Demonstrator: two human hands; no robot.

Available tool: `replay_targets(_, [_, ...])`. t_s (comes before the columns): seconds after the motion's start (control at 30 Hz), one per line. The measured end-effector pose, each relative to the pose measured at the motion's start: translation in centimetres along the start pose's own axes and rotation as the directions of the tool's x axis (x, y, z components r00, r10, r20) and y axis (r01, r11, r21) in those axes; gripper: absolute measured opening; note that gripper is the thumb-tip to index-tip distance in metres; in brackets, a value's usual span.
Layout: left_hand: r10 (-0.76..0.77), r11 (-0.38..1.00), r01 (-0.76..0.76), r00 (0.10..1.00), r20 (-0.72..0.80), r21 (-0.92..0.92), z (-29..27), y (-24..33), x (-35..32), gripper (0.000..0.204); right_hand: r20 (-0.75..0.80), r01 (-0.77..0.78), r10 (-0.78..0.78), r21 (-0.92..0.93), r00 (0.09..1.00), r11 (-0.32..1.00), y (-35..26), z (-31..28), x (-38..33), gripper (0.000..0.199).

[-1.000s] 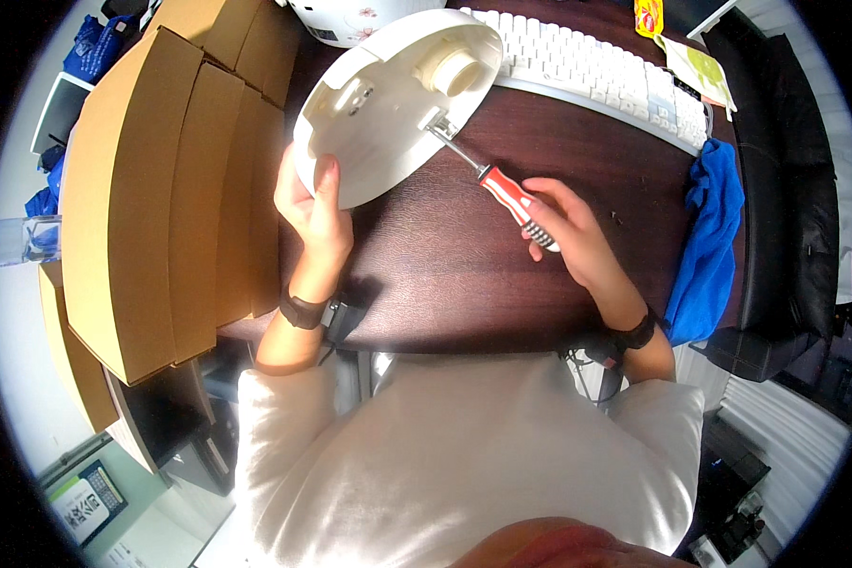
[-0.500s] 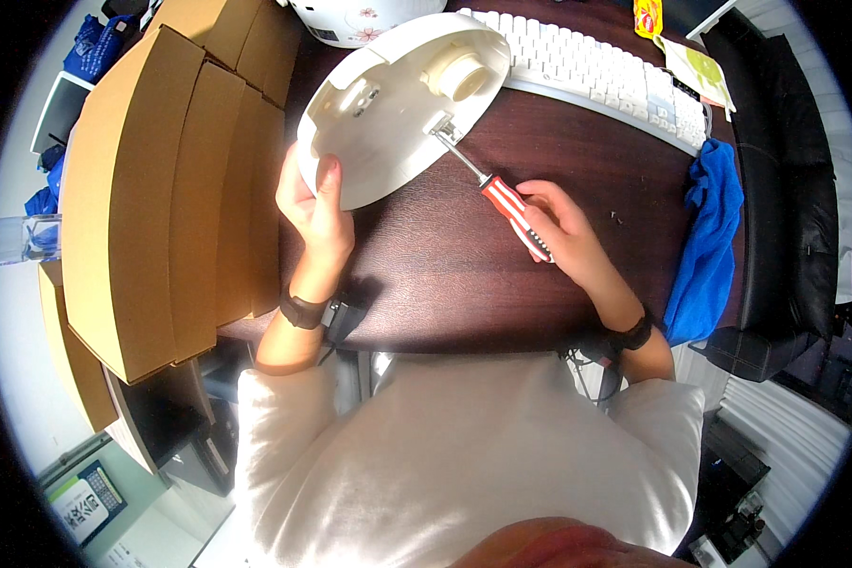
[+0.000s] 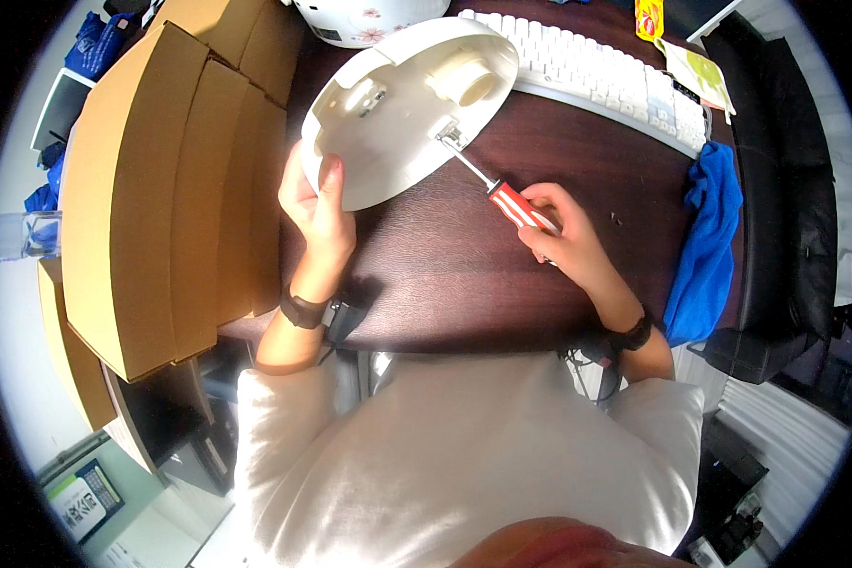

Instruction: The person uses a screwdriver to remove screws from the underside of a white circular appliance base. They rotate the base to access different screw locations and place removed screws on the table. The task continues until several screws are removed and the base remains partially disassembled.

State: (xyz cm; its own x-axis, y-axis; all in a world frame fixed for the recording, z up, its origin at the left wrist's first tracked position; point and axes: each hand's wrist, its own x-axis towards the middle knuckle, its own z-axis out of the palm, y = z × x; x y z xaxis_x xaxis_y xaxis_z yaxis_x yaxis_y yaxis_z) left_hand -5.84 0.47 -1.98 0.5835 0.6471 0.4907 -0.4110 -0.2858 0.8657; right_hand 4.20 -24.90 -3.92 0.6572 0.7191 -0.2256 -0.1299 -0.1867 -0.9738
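Observation:
My left hand (image 3: 319, 201) grips the near left edge of a round white plastic cover (image 3: 379, 156), thumb on the inner side. The cover is tilted, its hollow inside facing me, with a cream cylindrical part (image 3: 475, 85) and a small slotted fitting (image 3: 366, 99) in it. My right hand (image 3: 565, 232) is closed round the red-and-white striped handle of a screwdriver (image 3: 519, 204). Its metal shaft points up and left, the tip at a small metal bracket (image 3: 450, 134) near the cover's right edge. Whether a screw sits under the tip is too small to tell.
A white keyboard (image 3: 596, 80) lies behind the cover, beside a white flower-patterned appliance (image 3: 364, 24). Brown cardboard boxes (image 3: 151, 199) stand along the left. A blue cloth (image 3: 708, 246) hangs over the right edge of the dark wooden table (image 3: 426, 275). A yellow packet (image 3: 649, 19) lies far right.
My right hand has shifted its fingers round the screwdriver handle, which has turned slightly and moved a little right. The cover has moved slightly right with my left hand still on it.

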Motion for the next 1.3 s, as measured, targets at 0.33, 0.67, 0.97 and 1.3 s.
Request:
replay_targets(0.33, [0.007, 1.0, -0.007, 1.0, -0.014, 0.01, 0.09, 0.08, 0.06, 0.031, 0.011, -0.003, 0.003, 0.022, 1.0, 1.0, 0.18, -0.29, -0.21, 0.033])
replay_targets(0.67, [0.012, 1.0, -0.012, 1.0, 0.0, 0.012, 0.26, 0.36, 0.07, 0.03, 0.014, -0.014, 0.013, 0.108, 1.0, 0.994, 0.2, 0.06, -0.1, 0.032])
replay_targets(0.97, [0.018, 1.0, -0.018, 1.0, -0.001, 0.024, 0.05, 0.03, 0.04, 0.032, 0.053, -0.081, 0.07, 0.249, 0.996, 0.965, -0.08, -0.21, 0.06, 0.03])
replay_targets(1.3, [0.009, 1.0, -0.009, 1.0, 0.002, 0.005, -0.05, -0.03, -0.08, 0.035, 0.074, -0.113, 0.096, 0.284, 0.993, 0.952, -0.1, -0.42, 0.03, 0.031])
